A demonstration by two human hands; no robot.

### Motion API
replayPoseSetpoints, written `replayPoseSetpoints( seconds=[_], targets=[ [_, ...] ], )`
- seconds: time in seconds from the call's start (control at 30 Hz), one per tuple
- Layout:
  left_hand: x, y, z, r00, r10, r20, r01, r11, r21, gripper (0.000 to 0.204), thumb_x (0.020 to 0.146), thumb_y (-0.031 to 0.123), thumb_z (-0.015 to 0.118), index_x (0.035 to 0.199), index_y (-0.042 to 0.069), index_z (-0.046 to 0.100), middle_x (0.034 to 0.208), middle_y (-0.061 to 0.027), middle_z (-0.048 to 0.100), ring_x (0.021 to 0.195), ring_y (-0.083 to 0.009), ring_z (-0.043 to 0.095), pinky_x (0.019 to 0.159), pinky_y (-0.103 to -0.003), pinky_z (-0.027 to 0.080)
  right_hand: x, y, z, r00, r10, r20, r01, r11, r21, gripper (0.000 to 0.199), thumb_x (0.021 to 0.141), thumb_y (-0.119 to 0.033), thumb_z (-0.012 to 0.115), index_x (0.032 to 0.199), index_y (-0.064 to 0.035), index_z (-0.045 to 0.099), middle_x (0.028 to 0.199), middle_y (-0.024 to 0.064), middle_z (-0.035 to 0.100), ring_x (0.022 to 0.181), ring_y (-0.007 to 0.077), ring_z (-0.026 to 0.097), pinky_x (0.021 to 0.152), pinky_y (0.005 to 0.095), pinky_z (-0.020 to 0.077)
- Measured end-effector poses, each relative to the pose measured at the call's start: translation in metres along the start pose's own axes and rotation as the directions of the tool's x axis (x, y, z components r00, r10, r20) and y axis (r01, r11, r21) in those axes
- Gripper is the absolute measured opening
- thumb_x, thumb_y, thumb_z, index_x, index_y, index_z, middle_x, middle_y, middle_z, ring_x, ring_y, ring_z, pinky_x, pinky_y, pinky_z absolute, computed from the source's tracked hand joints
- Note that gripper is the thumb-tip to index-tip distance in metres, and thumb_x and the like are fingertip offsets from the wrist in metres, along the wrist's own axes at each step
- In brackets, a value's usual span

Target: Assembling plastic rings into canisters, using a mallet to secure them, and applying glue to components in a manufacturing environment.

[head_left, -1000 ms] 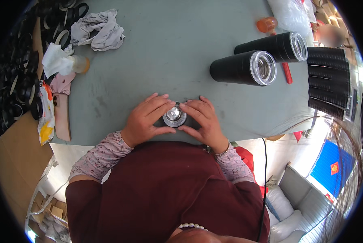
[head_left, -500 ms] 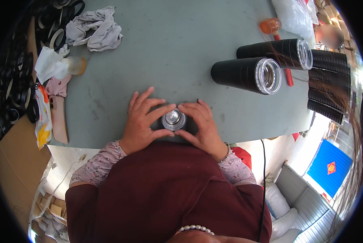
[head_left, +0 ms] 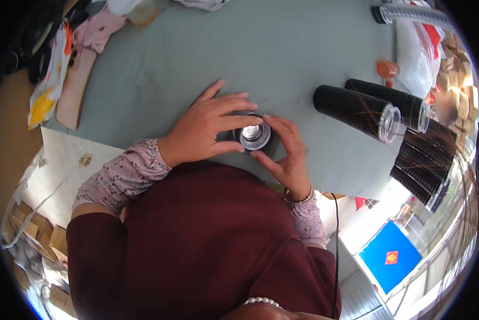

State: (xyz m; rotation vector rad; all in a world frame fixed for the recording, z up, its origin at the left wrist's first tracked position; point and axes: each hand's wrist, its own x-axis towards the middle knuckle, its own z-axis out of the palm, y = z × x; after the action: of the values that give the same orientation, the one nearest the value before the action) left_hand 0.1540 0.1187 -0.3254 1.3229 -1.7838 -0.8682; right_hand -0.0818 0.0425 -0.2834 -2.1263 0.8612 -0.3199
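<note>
At the table's near edge stands a black tumbler seen from above, its clear lid [head_left: 256,140] facing up and a shiny metal inside showing through. My left hand [head_left: 210,125] curves round the lid's left side, index finger reaching across the far rim and thumb at the near rim. From the other side my right hand [head_left: 290,152] holds it, index fingertip at the far right of the rim and thumb at the near right. The tumbler's lower body is hidden. To the right, two black tumblers [head_left: 351,109] with clear lids lie on their sides.
An orange-headed mallet [head_left: 388,69] lies beyond the lying tumblers, beside a clear plastic bag [head_left: 414,58]. More black tumblers [head_left: 423,160] are stacked at the right edge. At the left lie a phone [head_left: 75,88], a yellow-and-white packet [head_left: 46,101] and a pink cloth [head_left: 99,26].
The whole view has shifted and turned, so the table things sit elsewhere in the picture. My left hand's fingers now reach further over the lid. Both hands stay on the tumbler.
</note>
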Motion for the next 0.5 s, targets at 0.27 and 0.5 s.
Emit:
replayPoseSetpoints(
  seconds=[0.27,0.5],
  targets=[
    [-0.005,-0.004,0.006,0.998,-0.06,-0.023,0.057,0.991,-0.125,0.061,0.075,0.024,0.082,0.133,0.015,0.063,0.135,-0.0022,0.063,0.14,-0.0257,0.046,0.122,-0.057,0.017,0.014,-0.024,-0.002,0.997,0.01,0.076,0.004,0.983,-0.185,0.071,0.067,-0.008,0.085,0.133,-0.0041,0.058,0.124,0.0157,0.06,0.107,0.0361,0.063,0.09,0.0419,0.0534],
    [-0.002,-0.011,0.002,1.0,-0.022,-0.002,0.022,0.996,-0.089,0.063,0.071,0.02,0.083,0.131,0.012,0.064,0.133,-0.0055,0.063,0.14,-0.0284,0.046,0.12,-0.055,0.025,0.02,-0.022,0.006,0.996,0.006,0.086,0.012,0.979,-0.206,0.069,0.067,-0.009,0.086,0.13,-0.0029,0.059,0.123,0.0167,0.06,0.109,0.0344,0.063,0.089,0.04,0.054]
  ],
)
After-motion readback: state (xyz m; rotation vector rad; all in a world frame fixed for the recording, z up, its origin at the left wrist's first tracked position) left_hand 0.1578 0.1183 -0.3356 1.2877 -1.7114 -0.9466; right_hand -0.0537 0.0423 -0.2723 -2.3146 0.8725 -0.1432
